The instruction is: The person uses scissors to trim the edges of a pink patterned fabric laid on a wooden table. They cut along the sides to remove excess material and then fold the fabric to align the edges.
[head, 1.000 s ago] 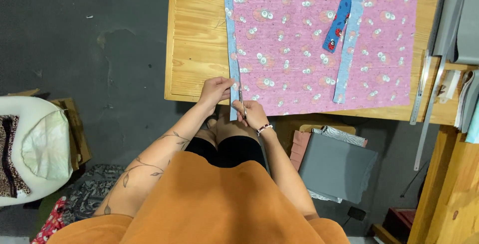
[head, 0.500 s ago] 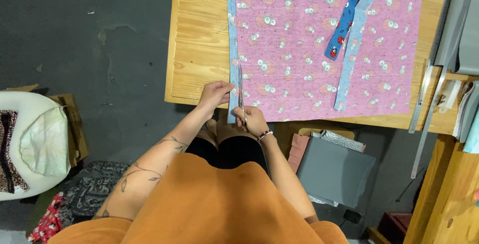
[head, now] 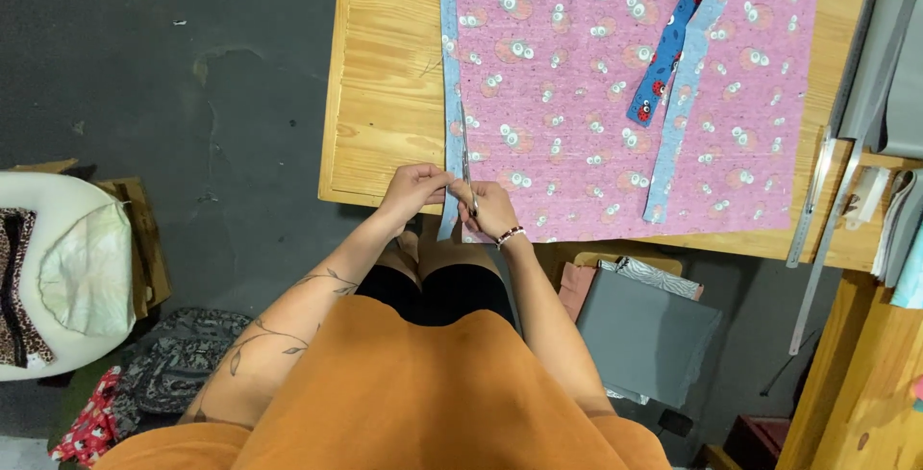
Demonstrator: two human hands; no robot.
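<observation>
Here scissors [head: 464, 148] cut soft pink fabric [head: 615, 86]

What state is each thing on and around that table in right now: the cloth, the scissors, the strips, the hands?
Pink patterned fabric: spread flat on the wooden table.
Light blue edge strip: along the fabric's left edge, near end hanging over the table edge.
Scissors: blades lying along that strip.
Right hand: gripping the scissor handles.
Left hand: pinching the strip.
Dark blue ladybird strip: lying loose on the fabric.
</observation>
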